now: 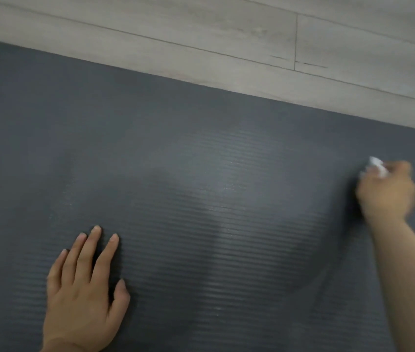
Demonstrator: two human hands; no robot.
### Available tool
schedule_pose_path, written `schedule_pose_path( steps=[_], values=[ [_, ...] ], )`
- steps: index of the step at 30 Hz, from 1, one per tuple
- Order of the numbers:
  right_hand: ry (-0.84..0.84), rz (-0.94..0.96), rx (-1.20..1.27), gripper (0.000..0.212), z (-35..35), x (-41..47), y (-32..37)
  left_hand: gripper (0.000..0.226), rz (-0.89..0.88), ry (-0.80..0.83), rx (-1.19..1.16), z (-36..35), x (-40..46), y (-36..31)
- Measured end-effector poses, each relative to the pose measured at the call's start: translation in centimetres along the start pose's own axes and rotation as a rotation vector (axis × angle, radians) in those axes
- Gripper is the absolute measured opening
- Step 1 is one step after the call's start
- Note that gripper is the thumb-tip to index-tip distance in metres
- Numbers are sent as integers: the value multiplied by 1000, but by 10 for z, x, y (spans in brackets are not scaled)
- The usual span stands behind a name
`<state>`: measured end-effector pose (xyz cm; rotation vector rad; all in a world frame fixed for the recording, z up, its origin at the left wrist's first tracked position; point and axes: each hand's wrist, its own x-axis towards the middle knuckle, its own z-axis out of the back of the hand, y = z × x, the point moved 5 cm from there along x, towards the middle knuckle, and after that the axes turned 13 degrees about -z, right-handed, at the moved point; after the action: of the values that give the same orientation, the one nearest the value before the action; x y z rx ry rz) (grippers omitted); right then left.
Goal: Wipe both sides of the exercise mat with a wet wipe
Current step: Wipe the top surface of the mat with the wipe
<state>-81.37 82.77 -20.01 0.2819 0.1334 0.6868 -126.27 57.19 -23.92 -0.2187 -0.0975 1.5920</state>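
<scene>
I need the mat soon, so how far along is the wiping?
Done: a paler, shiny swath across the middle of the dark ribbed exercise mat looks wiped. In hand: the right hand holds the white wet wipe near the far right edge, while the left hand rests flat on the mat. Left: the duller area at left, and apparently the underside.

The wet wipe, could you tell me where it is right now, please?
In the head view it is at the right, bunched in the right hand: the wipe sits on the mat near its far edge.
</scene>
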Motion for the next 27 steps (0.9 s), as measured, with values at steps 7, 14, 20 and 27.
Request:
schedule_pose_path(
  steps=[7,14,20,27],
  values=[
    [130,197,75,26,-58,-97,144,74,-4,-21,4,2,0,-1],
    [416,1021,-26,20,-88,-259,220,73,-13,-71,23,0,0,-2],
    [3,112,-39,34,-6,-4,14,74,-18,-76,16,1,1,-2],
    [-37,-64,62,32,-44,-5,88,74,-23,-102,46,2,0,-3]
  ],
)
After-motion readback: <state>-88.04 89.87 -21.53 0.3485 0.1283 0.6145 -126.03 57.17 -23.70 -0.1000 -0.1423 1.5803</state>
